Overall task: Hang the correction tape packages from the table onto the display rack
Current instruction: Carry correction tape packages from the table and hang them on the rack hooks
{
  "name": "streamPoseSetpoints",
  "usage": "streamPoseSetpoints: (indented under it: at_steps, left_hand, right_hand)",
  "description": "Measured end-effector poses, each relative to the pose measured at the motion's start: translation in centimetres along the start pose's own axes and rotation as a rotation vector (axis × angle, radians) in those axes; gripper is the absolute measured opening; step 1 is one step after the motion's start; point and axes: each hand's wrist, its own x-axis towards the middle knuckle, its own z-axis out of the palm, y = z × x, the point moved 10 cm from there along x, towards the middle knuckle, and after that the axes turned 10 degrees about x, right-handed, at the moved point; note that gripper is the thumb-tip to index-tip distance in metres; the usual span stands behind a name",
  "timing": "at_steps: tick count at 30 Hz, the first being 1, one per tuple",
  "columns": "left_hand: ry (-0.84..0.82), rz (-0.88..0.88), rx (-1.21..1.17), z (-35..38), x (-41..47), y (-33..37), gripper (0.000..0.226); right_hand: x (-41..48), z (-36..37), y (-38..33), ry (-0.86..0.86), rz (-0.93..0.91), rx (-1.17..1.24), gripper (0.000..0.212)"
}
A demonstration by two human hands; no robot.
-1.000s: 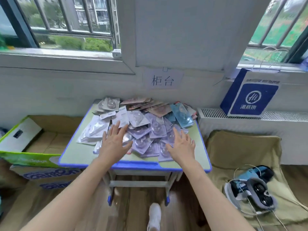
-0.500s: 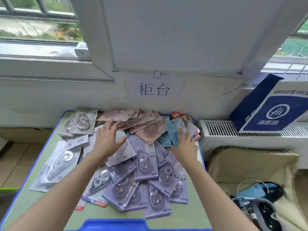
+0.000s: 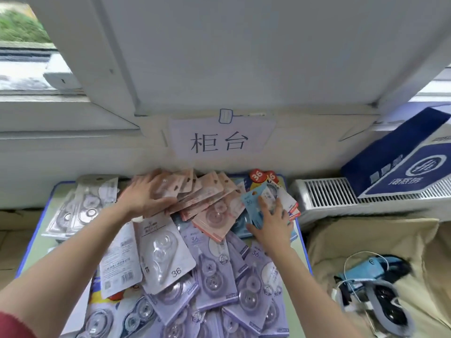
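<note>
- The correction tape packages [image 3: 214,272] lie heaped across the table [image 3: 40,250]. They look like light, stiff cards with slick clear blisters, so they would likely slide off one another. Each is best pinched at the card's top edge by the hanging hole.
- The left hand [image 3: 144,198] lies spread, fingers straight, on the pink packages [image 3: 214,215] at the far middle.
- The right hand [image 3: 271,220] rests flat on the blue packages [image 3: 253,203] at the far right.
- The display rack is not in view.

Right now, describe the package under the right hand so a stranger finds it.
Below the paper sign on the wall stands a table. At its far right corner the right hand rests on a light blue package; its neighbours are pink to the left and purple nearer the person.
</note>
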Motion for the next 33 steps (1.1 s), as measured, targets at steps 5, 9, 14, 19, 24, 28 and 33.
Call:
streamPoseSetpoints:
  at_steps: [5, 9, 14, 19, 24, 28, 33]
  left_hand:
    - [-0.079, 0.058, 0.106, 1.5, 1.7, -0.5, 0.12]
    - [-0.072, 0.106, 0.131, 1.3, 1.7, -0.4, 0.125]
    - [0.047, 0.098, 0.12, -0.3, 1.7, 0.7, 0.14]
    - [0.182, 0.115, 0.107, -2.4, 0.4, 2.9, 0.137]
    - [0.257, 0.108, 0.063, -2.8, -2.7, 5.2, 0.126]
    - [0.267, 0.081, 0.09, -2.2, -6.1, 6.0, 0.112]
    - [0.249, 0.009, 0.139, -0.6, -10.5, 6.5, 0.111]
  right_hand:
    - [0.7, 0.1, 0.3, -0.051, -0.019, 0.001, 0.088]
    - [0.7, -0.3, 0.2, -0.078, -0.028, 0.026, 0.087]
    - [0.0, -1.3, 0.0, -0.006, -0.019, 0.098, 0.081]
    - [-1.2, -2.3, 0.6, 0.082, 0.005, 0.136, 0.082]
    - [-3.0, -3.0, 0.4, 0.134, -0.022, 0.149, 0.08]
    - [-5.1, -2.6, -0.1, 0.13, -0.052, 0.143, 0.079]
    - [-8.9, -1.7, -0.7, 0.149, -0.114, 0.142, 0.076]
